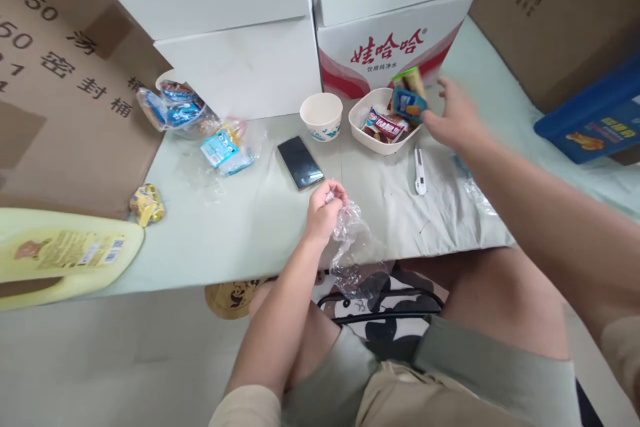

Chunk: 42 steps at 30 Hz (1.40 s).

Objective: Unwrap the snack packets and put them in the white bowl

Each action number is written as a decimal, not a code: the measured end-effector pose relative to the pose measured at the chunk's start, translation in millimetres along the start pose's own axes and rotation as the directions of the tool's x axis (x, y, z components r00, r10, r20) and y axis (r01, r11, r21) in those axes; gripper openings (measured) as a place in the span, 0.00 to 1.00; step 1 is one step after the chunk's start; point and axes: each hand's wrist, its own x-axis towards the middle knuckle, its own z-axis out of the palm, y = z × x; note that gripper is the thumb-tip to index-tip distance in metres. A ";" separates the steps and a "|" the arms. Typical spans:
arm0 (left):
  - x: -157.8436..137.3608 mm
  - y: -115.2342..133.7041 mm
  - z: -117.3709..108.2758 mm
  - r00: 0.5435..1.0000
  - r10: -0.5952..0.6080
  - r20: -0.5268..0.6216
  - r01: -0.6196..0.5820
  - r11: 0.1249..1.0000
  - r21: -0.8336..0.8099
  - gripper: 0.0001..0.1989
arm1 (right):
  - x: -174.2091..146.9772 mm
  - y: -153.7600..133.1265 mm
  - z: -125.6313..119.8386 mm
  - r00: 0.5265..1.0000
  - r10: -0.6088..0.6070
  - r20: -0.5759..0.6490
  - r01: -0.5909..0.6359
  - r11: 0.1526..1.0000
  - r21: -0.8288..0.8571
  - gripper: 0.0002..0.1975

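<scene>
Bowl (369, 140), between 1 and 2: plain off-white. At the bowl's 2 o'clock: blue packet (406, 101), green-and-cream packet (413, 81). Cup (320, 123) at 12: white, blue print. Carton (389, 50) at 1: white, red script, red swoosh. Phone (301, 163) near 11: black screen. Tablecloth (240, 227): pale green.

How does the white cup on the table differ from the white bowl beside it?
Shape: the cup is round, while the bowl is squarish with rounded corners.
Size: the bowl is clearly wider than the cup.
Look: the cup carries a blue pattern outside; the bowl's visible side is plain.
Shared: both are white, open-topped and stand upright on the same pale tabletop.
</scene>
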 end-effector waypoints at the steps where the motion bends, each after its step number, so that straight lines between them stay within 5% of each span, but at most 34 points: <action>1: -0.7 0.3 -1.6 1.000 0.005 0.005 -0.005 1.000 -0.008 0.08 | -3.7 -2.1 1.4 1.000 0.008 0.012 -0.007 1.000 -0.021 0.27; 6: -3.4 1.2 -6.0 0.999 0.006 0.048 -0.004 1.000 -0.025 0.10 | -82.5 -0.3 19.7 0.956 -0.271 -0.110 0.281 0.955 0.091 0.16; 12: 1.0 -1.8 -6.7 0.998 -0.031 0.050 0.031 0.999 -0.008 0.12 | -165.9 -9.5 56.9 0.856 -0.512 0.077 0.442 0.800 0.407 0.16; 16: 9.6 1.3 -10.6 0.999 -0.030 0.043 0.034 0.996 -0.078 0.21 | -172.6 -3.0 69.9 0.877 -0.448 0.173 0.326 0.819 0.473 0.30; 21: 15.3 8.1 -11.8 1.000 0.023 0.000 -0.022 0.963 -0.269 0.31 | -169.6 7.0 63.9 0.912 -0.340 0.231 0.144 0.791 0.595 0.30; 28: 13.3 7.3 -10.4 0.998 -0.003 0.057 0.018 0.966 -0.257 0.35 | -168.9 1.0 50.9 0.857 -0.187 0.481 -0.319 0.539 0.779 0.23; 35: 11.5 8.2 -18.8 0.974 -0.008 0.227 0.083 0.944 -0.320 0.40 | -159.7 6.2 51.0 0.908 -0.025 0.419 -0.375 0.397 0.837 0.10; 38: 9.9 6.5 -21.1 0.964 0.022 0.264 0.073 0.936 -0.346 0.41 | -161.0 5.1 48.6 0.828 -0.072 0.556 -0.478 0.428 0.767 0.21; 42: 7.9 4.5 -21.2 0.950 0.075 0.303 0.057 0.913 -0.404 0.41 | -168.0 -1.9 46.9 0.640 -0.232 0.732 -0.601 0.443 0.666 0.43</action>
